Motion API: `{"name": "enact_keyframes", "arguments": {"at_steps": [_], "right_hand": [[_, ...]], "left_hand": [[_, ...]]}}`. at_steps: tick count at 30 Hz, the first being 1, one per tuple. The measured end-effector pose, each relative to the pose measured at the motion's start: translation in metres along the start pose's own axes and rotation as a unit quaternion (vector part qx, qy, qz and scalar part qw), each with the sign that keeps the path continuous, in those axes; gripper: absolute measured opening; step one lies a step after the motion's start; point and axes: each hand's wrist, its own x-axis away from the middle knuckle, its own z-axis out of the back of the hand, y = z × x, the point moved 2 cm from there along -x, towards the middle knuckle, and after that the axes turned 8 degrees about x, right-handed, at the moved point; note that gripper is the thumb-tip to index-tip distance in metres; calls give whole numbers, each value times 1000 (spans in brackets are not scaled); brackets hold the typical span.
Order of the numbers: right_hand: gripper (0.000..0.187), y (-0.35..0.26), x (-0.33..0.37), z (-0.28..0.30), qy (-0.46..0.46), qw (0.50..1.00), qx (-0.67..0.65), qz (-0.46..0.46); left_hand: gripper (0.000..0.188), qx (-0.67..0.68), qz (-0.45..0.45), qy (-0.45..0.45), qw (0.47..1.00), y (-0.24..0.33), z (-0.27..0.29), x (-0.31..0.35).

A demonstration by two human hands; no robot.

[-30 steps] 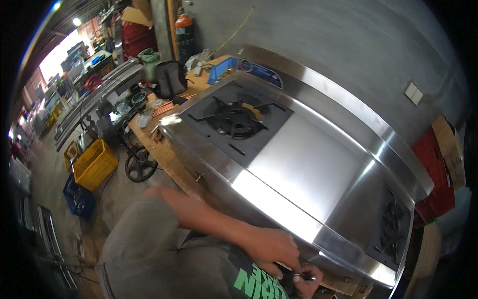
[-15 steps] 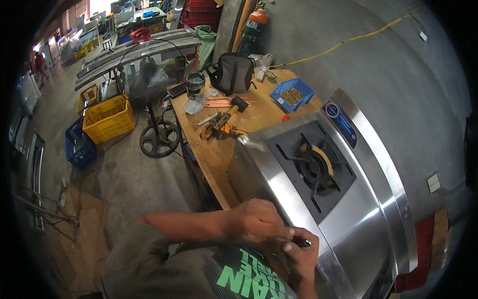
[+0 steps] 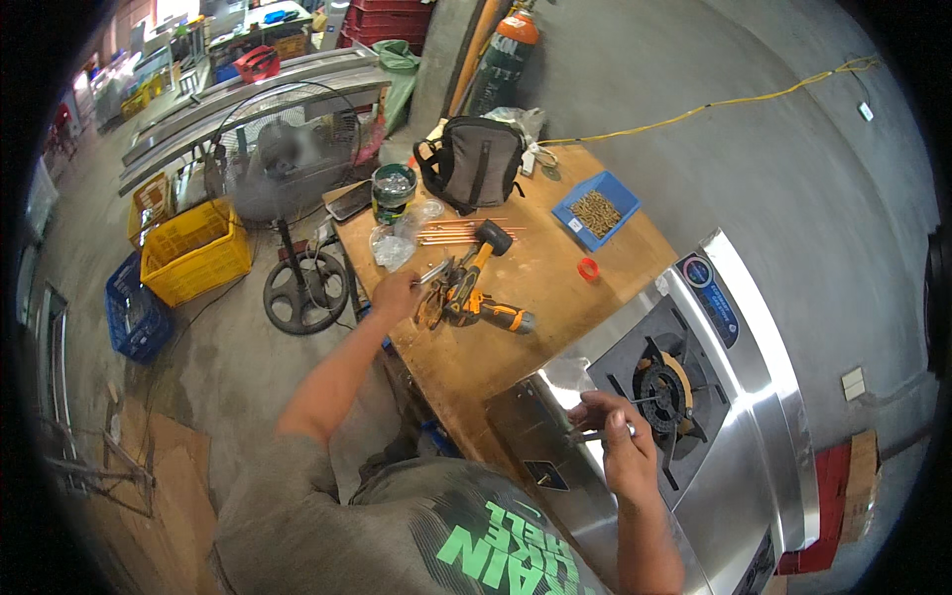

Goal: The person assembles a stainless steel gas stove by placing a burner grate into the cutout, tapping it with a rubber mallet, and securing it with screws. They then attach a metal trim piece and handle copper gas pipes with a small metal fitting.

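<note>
My left hand (image 3: 397,297) reaches over the near left edge of the wooden table, its fingers closed on the end of a silver wrench (image 3: 432,273). Right beside it lie a yellow-and-black power drill (image 3: 504,315), other tools and a black-headed mallet (image 3: 492,236). Above the front of a stainless steel gas stove (image 3: 739,451), my right hand (image 3: 627,448) grips a short, thin metal rod (image 3: 601,434); its exact kind is too small to make out. A black burner with a pan support (image 3: 664,392) sits just beyond that hand.
On the wooden table (image 3: 555,263) are copper rods (image 3: 458,231), a blue bin of brass fittings (image 3: 596,213), a red tape roll (image 3: 588,269), a grey backpack (image 3: 478,162) and a green tub (image 3: 394,188). Left of it stand a fan (image 3: 288,159) and yellow crate (image 3: 196,260).
My left hand has left my right hand and moved out to the wrench on the table. My right hand has risen over the stove front, holding the rod. The view has shifted.
</note>
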Motion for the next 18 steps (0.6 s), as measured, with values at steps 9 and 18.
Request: {"name": "enact_keyframes", "arguments": {"at_steps": [9, 18], "right_hand": [[60, 29, -66, -13, -88, 993, -49, -58], [58, 47, -69, 1, -98, 981, -159, -57]], "left_hand": [[33, -73, 65, -2, 995, -47, -53, -90], [37, 72, -6, 54, 996, -20, -48, 14]]}}
